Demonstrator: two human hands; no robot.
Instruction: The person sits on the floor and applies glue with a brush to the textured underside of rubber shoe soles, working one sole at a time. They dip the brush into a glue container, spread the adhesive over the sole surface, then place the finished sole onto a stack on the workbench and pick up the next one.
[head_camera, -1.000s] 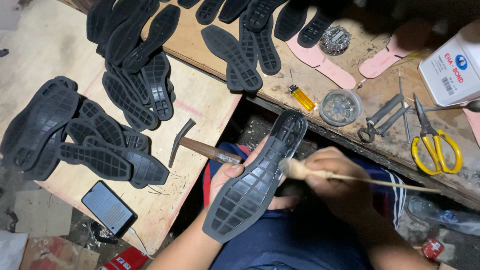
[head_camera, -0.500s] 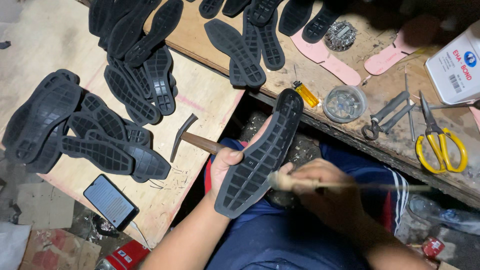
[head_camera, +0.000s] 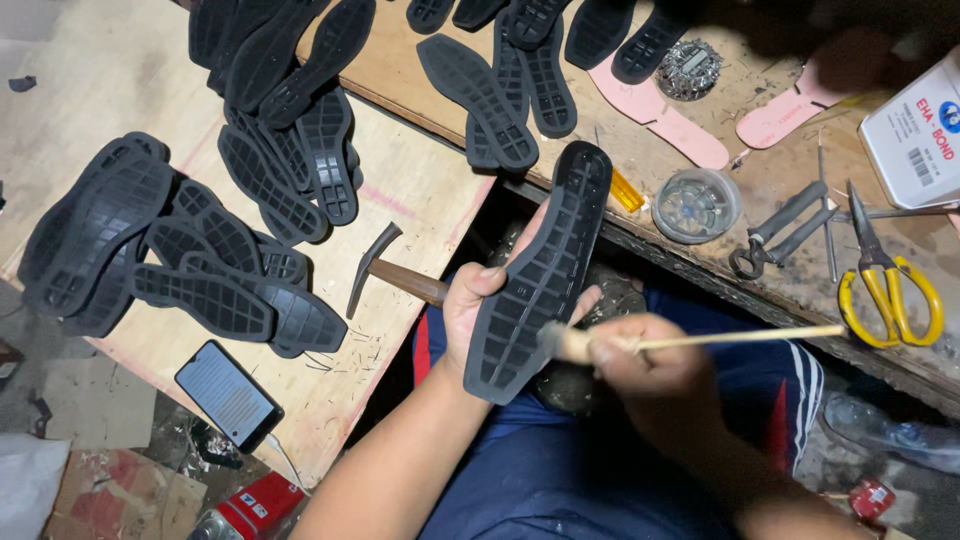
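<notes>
Here the left hand (head_camera: 470, 310) grips a black shoe sole (head_camera: 540, 275) over the lap, tread up, thumb clamped on its edge. The right hand (head_camera: 640, 360) pinches a thin wooden brush (head_camera: 700, 342), its tip touching the sole's side. Best to keep the sole tilted steadily and stroke lightly along the rim, well apart from the hammer (head_camera: 390, 275) on the worktop (head_camera: 420, 190).

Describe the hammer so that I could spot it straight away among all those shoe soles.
Start at the pale wooden board covered with piles of black soles. At its edge nearest the person, just beside the left hand, lies the hammer. Its thin curved dark metal head and brown wooden handle set it apart from the flat, ribbed black soles around it.
</notes>
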